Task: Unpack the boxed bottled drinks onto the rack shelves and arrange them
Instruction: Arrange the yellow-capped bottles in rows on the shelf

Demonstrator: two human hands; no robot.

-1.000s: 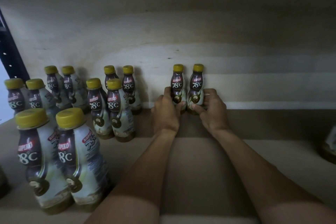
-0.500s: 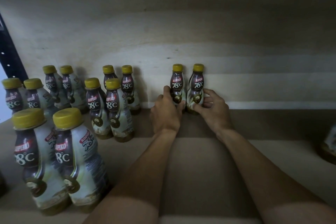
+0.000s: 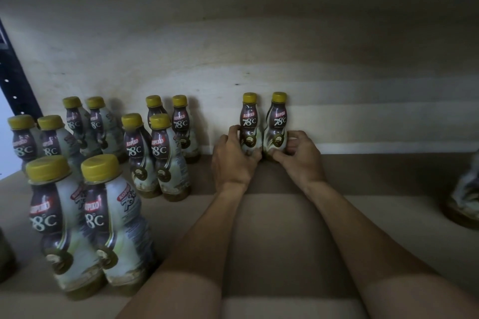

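In the head view, two Kopiko 78°C bottles with yellow caps are seen standing upright side by side at the back of the wooden shelf board (image 3: 285, 228), close against the pale back panel (image 3: 259, 46). The left bottle (image 3: 249, 122) is gripped low on its body by the left hand (image 3: 233, 158), whose fingers are curled round its outer side while the thumb is pressed near the base in front. The right bottle (image 3: 277, 122) is gripped in the same manner by the right hand (image 3: 300, 155), with the fingers wrapped round its outer side and the thumb laid across the foot. The two bottles are held touching each other, labels turned toward the camera. Both forearms are stretched across the shelf from the near edge.

To the left, further bottles of the same drink are arranged in pairs: a near pair (image 3: 108, 210) at the front, a middle pair (image 3: 168, 160) behind it, a back pair (image 3: 182, 122) by the panel, and two more pairs (image 3: 75, 119) toward the dark perforated rack upright (image 3: 15, 80). These are set apart from the held pair. At the right edge, another bottle (image 3: 466, 197) is partly cut off and blurred.
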